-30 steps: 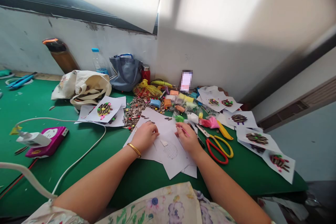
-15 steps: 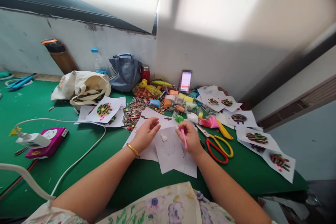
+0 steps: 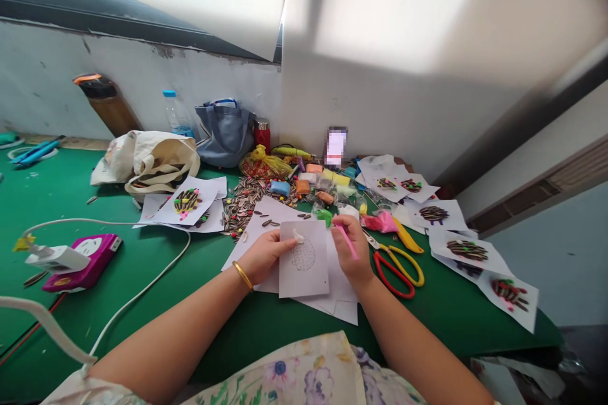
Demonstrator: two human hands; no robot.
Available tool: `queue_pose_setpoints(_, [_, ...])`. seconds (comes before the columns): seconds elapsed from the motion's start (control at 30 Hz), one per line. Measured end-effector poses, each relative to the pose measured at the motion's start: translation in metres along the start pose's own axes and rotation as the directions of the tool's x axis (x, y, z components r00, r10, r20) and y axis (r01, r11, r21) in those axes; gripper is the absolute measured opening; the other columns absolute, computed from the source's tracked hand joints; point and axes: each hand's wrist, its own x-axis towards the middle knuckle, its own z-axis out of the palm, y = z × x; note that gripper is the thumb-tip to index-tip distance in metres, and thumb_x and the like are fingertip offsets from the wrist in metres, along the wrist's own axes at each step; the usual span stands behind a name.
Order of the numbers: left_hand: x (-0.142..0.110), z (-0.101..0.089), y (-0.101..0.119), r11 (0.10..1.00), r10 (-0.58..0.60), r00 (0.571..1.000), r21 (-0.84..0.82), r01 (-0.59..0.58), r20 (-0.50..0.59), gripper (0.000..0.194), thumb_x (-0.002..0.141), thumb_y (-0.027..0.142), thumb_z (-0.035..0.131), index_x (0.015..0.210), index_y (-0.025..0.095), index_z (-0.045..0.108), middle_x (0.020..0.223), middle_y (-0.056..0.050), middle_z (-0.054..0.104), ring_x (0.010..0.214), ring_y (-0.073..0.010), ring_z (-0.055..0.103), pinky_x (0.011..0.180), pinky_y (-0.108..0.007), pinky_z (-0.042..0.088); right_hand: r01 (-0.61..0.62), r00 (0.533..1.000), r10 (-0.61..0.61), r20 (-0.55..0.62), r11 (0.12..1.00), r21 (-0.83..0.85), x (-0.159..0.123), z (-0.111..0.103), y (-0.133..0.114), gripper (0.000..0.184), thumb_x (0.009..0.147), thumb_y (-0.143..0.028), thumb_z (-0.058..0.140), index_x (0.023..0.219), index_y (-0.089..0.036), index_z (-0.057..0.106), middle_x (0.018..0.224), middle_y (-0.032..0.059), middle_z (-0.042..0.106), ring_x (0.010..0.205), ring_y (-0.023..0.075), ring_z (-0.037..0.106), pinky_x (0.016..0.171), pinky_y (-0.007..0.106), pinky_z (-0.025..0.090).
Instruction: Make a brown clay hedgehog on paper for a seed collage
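My left hand (image 3: 266, 255) pinches the left edge of a small white sheet of paper (image 3: 304, 281) that bears a drawn, dotted round shape. A small lump of white clay (image 3: 298, 236) sits on the sheet at the top of the drawing, by my left thumb. Just right of the sheet, my right hand (image 3: 352, 252) is closed round a slim pink plastic clay tool (image 3: 348, 239), its lower end pointing down toward the sheet. Larger white papers (image 3: 342, 300) lie beneath both hands, with a few striped sunflower seeds (image 3: 272, 223) on them.
Loose sunflower seeds (image 3: 244, 199) and bagged coloured clay (image 3: 303, 186) lie beyond the papers. Scissors with red and yellow handles (image 3: 396, 272) rest right of my right hand. Finished seed pictures (image 3: 508, 294) line the right edge. A magenta power box (image 3: 97, 259) with a white cable stands left.
My left hand has come down and taken hold of the small sheet, which now sits higher and straighter. The pink tool has swung to a more slanted angle in my right hand.
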Motion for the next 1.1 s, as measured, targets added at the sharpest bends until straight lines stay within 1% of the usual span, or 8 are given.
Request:
queue_pose_setpoints(0.1, [0.001, -0.001, 0.000, 1.000, 0.020, 0.999, 0.002, -0.020, -0.034, 0.049, 0.063, 0.036, 0.087, 0.102, 0.014, 0.070, 0.093, -0.011, 0.074, 0.079, -0.0219, 0.069, 0.074, -0.034, 0.055, 0.113, 0.994, -0.113, 0.012, 0.988, -0.101, -0.003, -0.003, -0.010, 0.025, 0.098, -0.032, 0.041, 0.108, -0.024, 0.062, 0.105, 0.0092, 0.062, 0.101, 0.0248, 0.059, 0.092, 0.043, 0.048])
queue_pose_setpoints(0.2, [0.001, 0.000, 0.000, 0.999, 0.039, 0.999, 0.024, -0.038, -0.032, 0.048, 0.064, 0.038, 0.085, 0.103, 0.014, 0.069, 0.096, -0.011, 0.074, 0.081, -0.0224, 0.070, 0.074, -0.034, 0.055, 0.121, 0.988, -0.109, 0.106, 0.986, -0.117, -0.007, 0.001, -0.014, 0.022, 0.095, -0.034, 0.051, 0.112, -0.025, 0.061, 0.101, 0.0072, 0.065, 0.092, 0.0227, 0.062, 0.083, 0.038, 0.051])
queue_pose_setpoints(0.3, [0.000, 0.001, 0.001, 0.998, 0.052, 0.998, 0.046, -0.051, -0.025, 0.048, 0.066, 0.038, 0.084, 0.104, 0.013, 0.069, 0.100, -0.012, 0.074, 0.083, -0.0226, 0.069, 0.075, -0.034, 0.055, 0.129, 0.969, -0.099, 0.224, 0.984, -0.126, -0.008, 0.008, -0.013, 0.016, 0.092, -0.035, 0.057, 0.100, -0.024, 0.064, 0.091, 0.0048, 0.068, 0.081, 0.0199, 0.062, 0.075, 0.034, 0.050])
queue_pose_setpoints(0.37, [-0.001, 0.002, 0.001, 0.997, 0.052, 0.998, 0.055, -0.051, -0.023, 0.048, 0.066, 0.038, 0.084, 0.104, 0.013, 0.069, 0.100, -0.012, 0.074, 0.083, -0.0226, 0.069, 0.076, -0.034, 0.054, 0.139, 0.954, -0.099, 0.282, 0.982, -0.127, -0.007, 0.011, -0.011, 0.014, 0.093, -0.034, 0.057, 0.096, -0.023, 0.065, 0.088, 0.0046, 0.068, 0.080, 0.0196, 0.062, 0.075, 0.033, 0.049])
queue_pose_setpoints(0.5, [-0.002, 0.003, 0.002, 0.998, 0.037, 0.999, 0.048, -0.036, -0.021, 0.048, 0.066, 0.039, 0.084, 0.104, 0.013, 0.069, 0.097, -0.011, 0.075, 0.082, -0.0226, 0.069, 0.076, -0.034, 0.054, 0.137, 0.948, -0.104, 0.302, 0.986, -0.092, -0.005, 0.012, -0.008, 0.014, 0.092, -0.032, 0.057, 0.098, -0.023, 0.066, 0.092, 0.0050, 0.070, 0.086, 0.0203, 0.063, 0.080, 0.034, 0.049])
queue_pose_setpoints(0.67, [-0.001, 0.003, 0.002, 0.998, 0.040, 0.999, 0.053, -0.039, -0.028, 0.047, 0.067, 0.039, 0.083, 0.104, 0.014, 0.069, 0.096, -0.011, 0.075, 0.080, -0.0211, 0.069, 0.075, -0.033, 0.054, 0.170, 0.934, -0.154, 0.322, 0.985, -0.022, -0.005, 0.012, -0.008, 0.013, 0.092, -0.027, 0.057, 0.098, -0.024, 0.068, 0.093, 0.0043, 0.071, 0.087, 0.0194, 0.064, 0.081, 0.033, 0.050])
queue_pose_setpoints(0.9, [-0.001, 0.001, 0.000, 0.997, 0.049, 0.999, 0.053, -0.049, 0.004, 0.047, 0.070, 0.040, 0.081, 0.107, 0.014, 0.067, 0.105, -0.013, 0.073, 0.086, -0.0237, 0.069, 0.076, -0.034, 0.055, 0.163, 0.932, -0.153, 0.330, 0.987, -0.005, -0.005, 0.013, -0.007, 0.012, 0.092, -0.024, 0.056, 0.096, -0.023, 0.068, 0.090, 0.0048, 0.069, 0.086, 0.0195, 0.063, 0.080, 0.034, 0.049])
queue_pose_setpoints(1.1, [0.000, 0.000, -0.001, 0.997, 0.026, 0.999, 0.068, -0.023, -0.039, 0.047, 0.068, 0.039, 0.083, 0.104, 0.012, 0.067, 0.097, -0.013, 0.074, 0.080, -0.0222, 0.069, 0.072, -0.033, 0.055, 0.153, 0.931, -0.143, 0.337, 0.988, -0.002, -0.007, 0.014, -0.006, 0.012, 0.091, -0.022, 0.056, 0.095, -0.022, 0.068, 0.089, 0.0044, 0.068, 0.085, 0.0189, 0.062, 0.079, 0.033, 0.048])
